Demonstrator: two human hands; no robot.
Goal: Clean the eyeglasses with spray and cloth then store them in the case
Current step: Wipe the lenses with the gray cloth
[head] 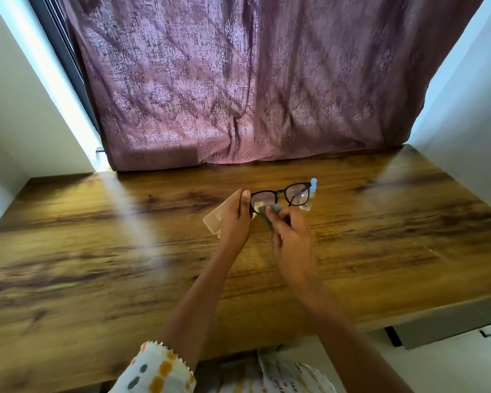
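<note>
- The person holds a pair of black-framed eyeglasses [279, 195] in the air above the middle of the brown wood-grain table [97, 251], towards its far edge. The lenses face the person and the frame tilts a little, its right end higher.
- The left hand [234, 219] grips the left end of the frame. Its thumb lies on the near side and the other fingers [240, 194] curl round behind.
- The right hand [291, 239] pinches a small grey-green cloth [271, 212], fingers bunched tight on it. The cloth is pressed against the lower part of the left lens, so it touches the glass there.
- A small clear spray bottle [313, 182] with a pale blue cap stands on the table beyond the raised frame. It is partly seen through the right lens.
- A pale translucent flat case [214, 218], rectangular, lies on the table under the left hand, which hides its right part. I cannot tell whether it is open or closed.
- A mauve patterned curtain [238, 80] hangs down to the table's far edge.
- At the table's near edge, a white sleeve [159, 370] with orange and grey spots covers the left arm. The right forearm is bare.
</note>
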